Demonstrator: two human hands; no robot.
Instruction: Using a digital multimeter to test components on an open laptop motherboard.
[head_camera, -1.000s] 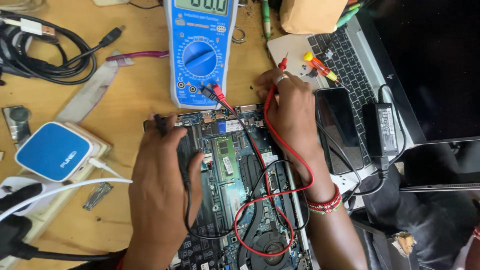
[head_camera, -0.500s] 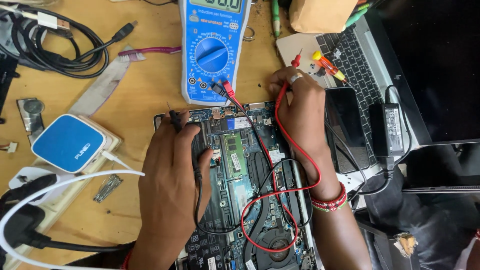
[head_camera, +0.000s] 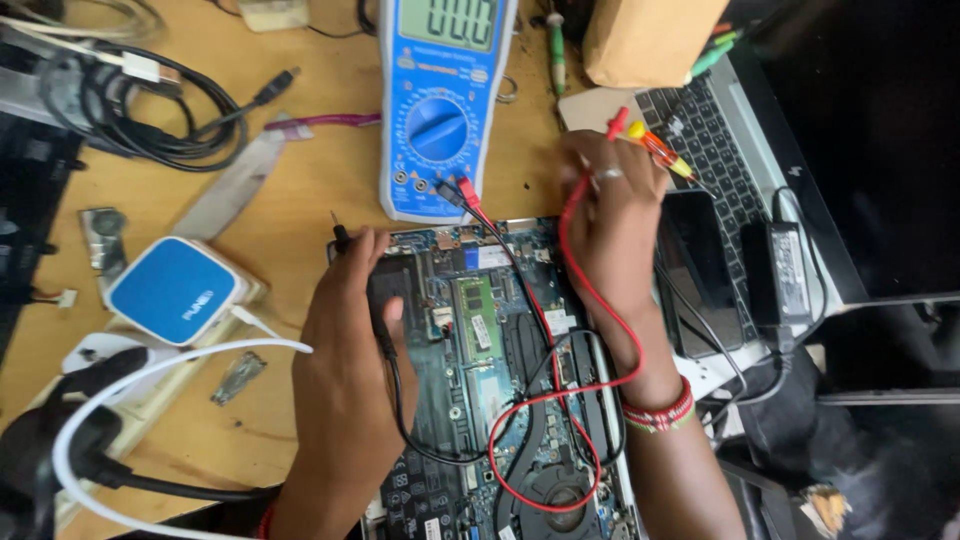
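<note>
Green and blue circuitry of an opened laptop board (head_camera: 490, 380) at lower centre, flat on the wooden table (head_camera: 300, 190), with its top edge just below a blue multimeter (head_camera: 440, 105). Left hand (head_camera: 345, 390) over the board's left edge, fingers curled together around a black probe (head_camera: 342, 238) — tip poking out past the board's upper left corner, black lead (head_camera: 400, 400) trailing down beneath the palm. Right hand (head_camera: 615, 225) at the board's upper right corner, fingers bunched and pressed down on a red probe (head_camera: 618, 122), red end showing above the knuckles; ring on one finger, beaded bracelet (head_camera: 658, 412) at the wrist. Red lead (head_camera: 560, 400) looping from the multimeter's sockets across the board and back up to that hand.

Little free room on the right: silver laptop keyboard (head_camera: 700, 140), a dark phone (head_camera: 690, 265) and a black power adapter (head_camera: 785, 265) all close beside the right wrist. More bare wood to the left between the board and a blue-topped white box (head_camera: 175, 290), well apart — beyond it a coil of black cables (head_camera: 150, 110) and a white cable (head_camera: 150, 375) arcing along the lower left edge.
</note>
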